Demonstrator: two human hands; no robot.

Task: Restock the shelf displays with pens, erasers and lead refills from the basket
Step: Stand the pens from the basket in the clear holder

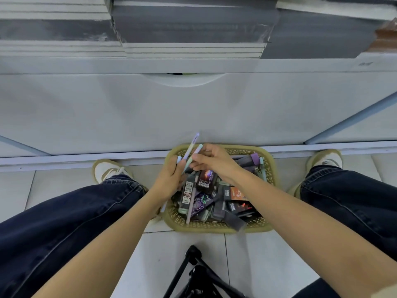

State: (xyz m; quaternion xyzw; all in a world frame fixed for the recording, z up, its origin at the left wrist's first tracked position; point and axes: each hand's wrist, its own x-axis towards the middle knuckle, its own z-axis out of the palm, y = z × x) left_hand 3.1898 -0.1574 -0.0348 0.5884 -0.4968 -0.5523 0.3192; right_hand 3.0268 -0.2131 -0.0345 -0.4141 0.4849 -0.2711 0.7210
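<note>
— What's underfoot?
— A pale tiled floor (268,254) that runs up to a white cabinet front (193,108). Grey book stacks (193,26) sit on the shelf above.
— And the grips?
— The left grip (171,179) is curled round a lilac-tipped pen (191,144), holding it upright over the basket's far-left corner. The right grip (212,162) pinches a mint-tipped pen (198,149) just beside it, fingertips closed on the barrel.
— The stock?
— An olive basket (214,230) sits on the floor between pale shoes (107,169), with denim knees (75,211) either side. It's heaped with dark refill packets (206,179) and holds a loose pink pen (191,201). A black tripod (193,272) stands nearer the camera.
</note>
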